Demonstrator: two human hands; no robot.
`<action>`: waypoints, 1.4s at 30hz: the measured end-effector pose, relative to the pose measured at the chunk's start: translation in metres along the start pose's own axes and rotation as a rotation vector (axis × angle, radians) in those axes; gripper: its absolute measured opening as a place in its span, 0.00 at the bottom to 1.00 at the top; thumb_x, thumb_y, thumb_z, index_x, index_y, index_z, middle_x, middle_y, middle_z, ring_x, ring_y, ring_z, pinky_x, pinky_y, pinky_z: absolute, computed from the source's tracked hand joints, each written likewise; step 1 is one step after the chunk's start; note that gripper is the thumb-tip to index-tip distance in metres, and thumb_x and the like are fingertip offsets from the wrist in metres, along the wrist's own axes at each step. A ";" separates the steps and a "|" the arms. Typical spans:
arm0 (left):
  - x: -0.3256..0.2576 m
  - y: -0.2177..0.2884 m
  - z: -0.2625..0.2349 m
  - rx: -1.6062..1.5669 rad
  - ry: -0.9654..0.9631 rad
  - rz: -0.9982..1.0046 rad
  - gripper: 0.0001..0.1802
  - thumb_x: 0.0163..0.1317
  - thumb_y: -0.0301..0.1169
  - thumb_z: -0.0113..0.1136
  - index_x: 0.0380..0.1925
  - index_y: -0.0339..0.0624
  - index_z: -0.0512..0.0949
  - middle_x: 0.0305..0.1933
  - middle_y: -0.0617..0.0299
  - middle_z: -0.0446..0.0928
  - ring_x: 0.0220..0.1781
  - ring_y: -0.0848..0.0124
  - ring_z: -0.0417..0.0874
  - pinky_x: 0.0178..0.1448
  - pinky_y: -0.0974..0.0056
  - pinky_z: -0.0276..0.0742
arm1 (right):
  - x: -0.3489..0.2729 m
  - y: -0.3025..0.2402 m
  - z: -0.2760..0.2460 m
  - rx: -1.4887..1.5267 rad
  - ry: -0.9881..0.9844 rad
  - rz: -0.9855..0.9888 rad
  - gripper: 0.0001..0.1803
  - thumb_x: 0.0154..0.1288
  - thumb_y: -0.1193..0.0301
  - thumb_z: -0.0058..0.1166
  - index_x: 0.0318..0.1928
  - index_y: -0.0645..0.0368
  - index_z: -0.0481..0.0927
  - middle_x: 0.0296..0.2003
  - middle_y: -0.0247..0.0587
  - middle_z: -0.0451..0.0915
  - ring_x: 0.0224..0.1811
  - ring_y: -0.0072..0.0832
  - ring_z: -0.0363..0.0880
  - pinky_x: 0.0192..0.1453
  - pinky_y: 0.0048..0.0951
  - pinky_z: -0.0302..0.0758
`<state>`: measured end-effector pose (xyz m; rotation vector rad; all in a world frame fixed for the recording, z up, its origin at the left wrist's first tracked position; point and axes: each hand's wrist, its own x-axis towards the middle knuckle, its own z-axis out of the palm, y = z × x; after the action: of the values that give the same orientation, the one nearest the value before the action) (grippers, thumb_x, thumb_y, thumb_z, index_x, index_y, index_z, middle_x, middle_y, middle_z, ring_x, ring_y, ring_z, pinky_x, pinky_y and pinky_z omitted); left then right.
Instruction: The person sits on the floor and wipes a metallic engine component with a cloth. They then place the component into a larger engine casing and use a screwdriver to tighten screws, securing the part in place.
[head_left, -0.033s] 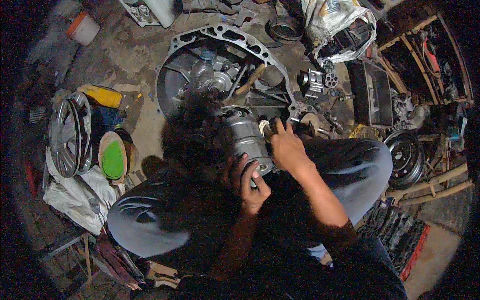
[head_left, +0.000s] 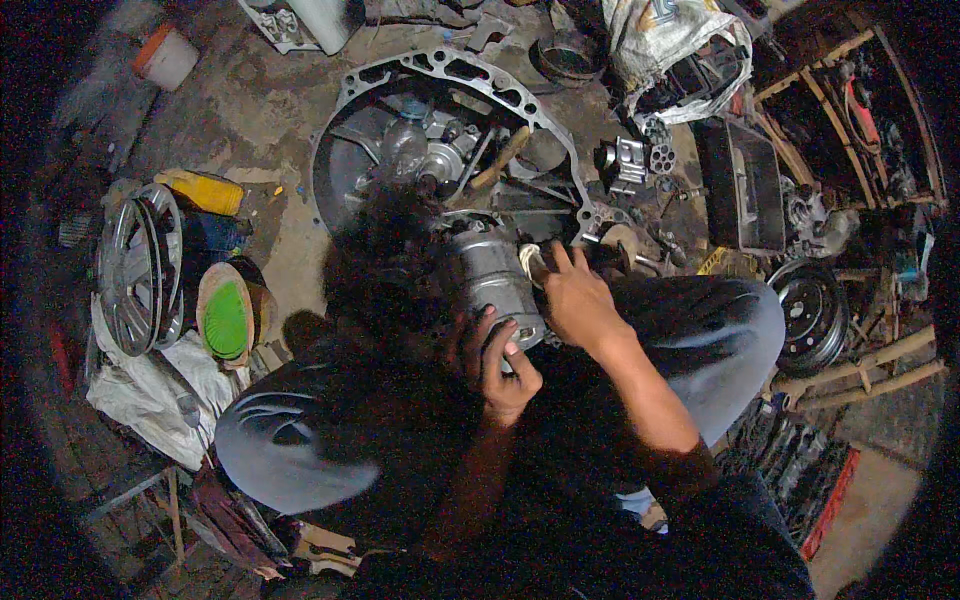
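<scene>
A grey metal cylinder point(head_left: 492, 268), which looks like a machine part's housing, lies between my legs with its near end tilted toward me. My left hand point(head_left: 507, 370) is closed round that near end, fingers over its rim. Against the cylinder's right side, my right hand point(head_left: 578, 300) pinches a pale curled piece point(head_left: 532, 262); whether it is cloth or abrasive paper cannot be made out. Just beyond sits a large open metal casing point(head_left: 500, 78), holding a wooden-handled tool point(head_left: 502, 160) and a clear plastic bottle point(head_left: 405, 145). A dark blurred shape in front hides part of the cylinder's left side.
Wheel covers point(head_left: 135, 270), a yellow container point(head_left: 205, 193) and a basket with a green piece point(head_left: 225, 318) stand left. Rightward are small metal parts point(head_left: 625, 165), a grey metal tray point(head_left: 745, 190) and a black wheel rim point(head_left: 810, 315). A white sack point(head_left: 680, 60) lies far right.
My right hand has shifted very slightly along the cylinder's side. My left hand and the cylinder look the same.
</scene>
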<state>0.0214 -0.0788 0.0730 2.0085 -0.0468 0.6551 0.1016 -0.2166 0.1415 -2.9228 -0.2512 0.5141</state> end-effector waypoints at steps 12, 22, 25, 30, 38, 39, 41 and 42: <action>0.007 0.005 0.000 0.060 0.003 0.048 0.12 0.70 0.31 0.50 0.43 0.38 0.81 0.56 0.46 0.80 0.60 0.47 0.78 0.70 0.44 0.66 | -0.036 0.027 0.001 0.430 0.176 0.256 0.34 0.54 0.74 0.65 0.64 0.64 0.73 0.67 0.73 0.65 0.67 0.62 0.69 0.71 0.48 0.71; -0.002 0.003 0.001 0.009 0.007 0.022 0.11 0.68 0.29 0.51 0.43 0.39 0.81 0.55 0.45 0.80 0.61 0.46 0.78 0.70 0.41 0.65 | -0.021 0.007 -0.010 0.293 0.075 0.128 0.29 0.57 0.72 0.65 0.61 0.61 0.77 0.66 0.65 0.67 0.67 0.59 0.70 0.66 0.49 0.77; -0.001 -0.003 0.004 0.021 0.059 0.098 0.12 0.70 0.32 0.51 0.43 0.36 0.80 0.52 0.40 0.81 0.56 0.44 0.81 0.65 0.43 0.73 | -0.010 0.000 -0.015 0.167 -0.150 0.067 0.36 0.49 0.81 0.64 0.63 0.62 0.76 0.72 0.67 0.61 0.73 0.60 0.62 0.72 0.49 0.71; 0.002 -0.003 0.003 0.011 0.124 0.119 0.11 0.69 0.31 0.52 0.41 0.36 0.81 0.49 0.41 0.82 0.54 0.45 0.82 0.67 0.42 0.72 | 0.007 -0.007 -0.012 0.078 -0.160 0.059 0.25 0.59 0.79 0.55 0.59 0.67 0.76 0.72 0.65 0.63 0.74 0.61 0.61 0.68 0.51 0.74; 0.016 0.015 -0.003 0.101 0.053 0.091 0.11 0.68 0.29 0.52 0.40 0.38 0.83 0.51 0.50 0.83 0.57 0.51 0.80 0.70 0.43 0.67 | 0.011 0.001 -0.003 0.036 -0.045 0.021 0.21 0.66 0.73 0.50 0.59 0.63 0.76 0.64 0.62 0.71 0.68 0.65 0.69 0.58 0.56 0.82; 0.019 0.017 -0.004 0.094 0.068 0.100 0.11 0.68 0.29 0.52 0.40 0.38 0.83 0.52 0.50 0.82 0.57 0.52 0.80 0.71 0.43 0.67 | 0.008 0.002 -0.005 0.062 -0.028 -0.019 0.22 0.64 0.73 0.52 0.59 0.63 0.76 0.65 0.62 0.70 0.68 0.65 0.69 0.59 0.56 0.81; 0.024 0.018 -0.007 0.077 0.096 0.116 0.11 0.68 0.29 0.53 0.39 0.38 0.83 0.52 0.50 0.82 0.57 0.52 0.80 0.71 0.44 0.67 | -0.001 0.002 -0.012 0.115 0.002 -0.097 0.24 0.61 0.74 0.57 0.60 0.63 0.76 0.66 0.61 0.69 0.68 0.65 0.68 0.61 0.55 0.80; 0.022 0.015 -0.008 0.070 0.085 0.102 0.11 0.69 0.31 0.53 0.41 0.38 0.82 0.54 0.49 0.81 0.59 0.49 0.79 0.71 0.43 0.67 | -0.005 0.003 -0.023 0.268 -0.123 -0.039 0.30 0.54 0.77 0.60 0.61 0.61 0.77 0.68 0.65 0.68 0.69 0.65 0.67 0.70 0.49 0.72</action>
<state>0.0318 -0.0750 0.0984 2.0535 -0.0776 0.8163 0.1053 -0.2233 0.1641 -2.6265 -0.2348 0.6665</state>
